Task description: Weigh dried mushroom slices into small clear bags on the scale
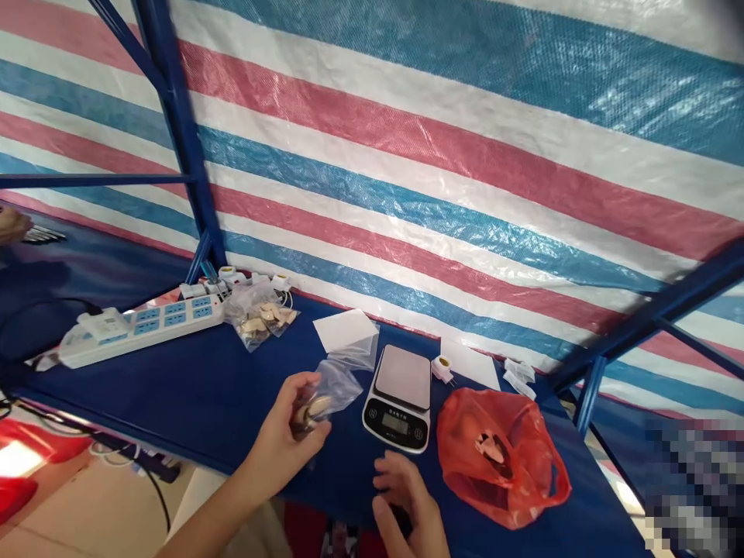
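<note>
My left hand [294, 434] is closed round a clear plastic bag [338, 385] with a few pale, dried-looking slices in its bottom. The bag's open end points up and to the right. My right hand [410, 504] is held in front of the scale with fingers apart and loosely curved, and nothing shows in it. A white digital kitchen scale [403, 377] stands between and beyond my hands, its grey platform bare; the display digits are too small to read. Right of it sits an open red plastic bag [500, 457], with some pale and dark pieces visible in its mouth.
At the left lies a long white power strip [145, 325]. Filled clear bags [261, 318] lie beside it. White paper [342, 332], a small white plug [442, 368] and crumpled white packets [519, 377] line the back edge. Blue metal posts [189, 147] frame a striped tarp. Another person's hand [12, 225] shows far left.
</note>
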The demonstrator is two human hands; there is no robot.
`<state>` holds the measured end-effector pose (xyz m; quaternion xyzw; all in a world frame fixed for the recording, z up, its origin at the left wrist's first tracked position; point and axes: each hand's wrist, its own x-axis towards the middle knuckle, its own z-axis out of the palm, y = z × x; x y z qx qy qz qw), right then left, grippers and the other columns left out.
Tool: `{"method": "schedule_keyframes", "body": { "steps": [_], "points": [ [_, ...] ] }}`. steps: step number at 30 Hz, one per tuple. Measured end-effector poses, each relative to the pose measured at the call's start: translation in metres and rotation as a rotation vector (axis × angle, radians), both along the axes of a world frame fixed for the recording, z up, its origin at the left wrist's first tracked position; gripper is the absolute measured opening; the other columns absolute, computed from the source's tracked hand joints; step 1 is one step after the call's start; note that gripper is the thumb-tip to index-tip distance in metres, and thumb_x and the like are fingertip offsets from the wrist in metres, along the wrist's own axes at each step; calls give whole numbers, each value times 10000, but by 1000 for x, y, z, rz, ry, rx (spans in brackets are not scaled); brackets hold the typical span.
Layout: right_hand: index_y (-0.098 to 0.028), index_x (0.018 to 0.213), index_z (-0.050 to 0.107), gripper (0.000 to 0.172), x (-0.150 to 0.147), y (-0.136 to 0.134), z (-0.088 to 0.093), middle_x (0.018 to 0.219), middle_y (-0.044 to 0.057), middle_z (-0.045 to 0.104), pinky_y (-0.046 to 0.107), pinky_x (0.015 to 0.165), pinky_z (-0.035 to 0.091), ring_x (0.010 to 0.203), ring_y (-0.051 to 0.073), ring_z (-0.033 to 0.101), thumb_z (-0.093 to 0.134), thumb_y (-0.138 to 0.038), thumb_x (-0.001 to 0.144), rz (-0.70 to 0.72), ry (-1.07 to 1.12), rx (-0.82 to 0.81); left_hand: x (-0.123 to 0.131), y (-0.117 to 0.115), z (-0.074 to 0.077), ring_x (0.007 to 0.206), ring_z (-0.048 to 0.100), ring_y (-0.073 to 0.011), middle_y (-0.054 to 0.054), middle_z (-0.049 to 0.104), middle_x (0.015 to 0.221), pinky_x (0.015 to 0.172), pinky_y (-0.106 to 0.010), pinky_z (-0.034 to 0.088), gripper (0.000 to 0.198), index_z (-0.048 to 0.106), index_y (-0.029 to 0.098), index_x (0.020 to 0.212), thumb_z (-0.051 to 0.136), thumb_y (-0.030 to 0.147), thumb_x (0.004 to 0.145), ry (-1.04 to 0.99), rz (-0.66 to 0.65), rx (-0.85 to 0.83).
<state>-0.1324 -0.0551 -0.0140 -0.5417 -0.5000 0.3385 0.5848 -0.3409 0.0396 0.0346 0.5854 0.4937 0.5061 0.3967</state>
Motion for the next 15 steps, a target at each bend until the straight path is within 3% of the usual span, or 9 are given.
{"method": "schedule_keyframes", "body": {
  "steps": [3,7,9,12,15],
  "points": [
    [-301,1474,593,739,-9,-4,7,1446,120,645,392,948,613,1233,317,681,816,-278,769,11,-12,79,48,-16,22,851,643,-176,-70,626,1084,693,-278,557,648,422,265,1357,739,412,811,-209,-244,-123],
    [-260,1476,545,570,-7,-6,-2,1465,147,620,451,1071,550,1294,299,653,700,-345,934,-189,-20,103,107,-36,35,927,631,-181,-69,607,1125,787,-293,543,590,483,245,1299,772,335,792,-335,-347,-102],
    [-226,1411,587,513,7,-8,-5,1392,159,670,444,1019,577,1239,305,684,699,-419,949,-300,-22,97,125,-44,34,986,628,-198,-85,596,1181,833,-311,540,589,499,240,1282,796,333,782,-356,-394,-68],
    [-196,1323,655,525,34,-16,0,1245,151,748,380,860,624,1081,299,741,743,-508,910,-400,43,81,132,-44,35,1128,615,-250,-121,570,1313,945,-366,530,698,473,248,1357,832,353,767,-317,-514,23],
    [-198,1230,720,493,59,-28,10,1055,112,802,323,646,613,816,263,761,785,-527,868,-350,190,-14,123,-28,51,1364,525,-301,-155,466,1531,1086,-422,476,823,319,287,1541,769,365,856,-250,-623,85]
  ]
}}
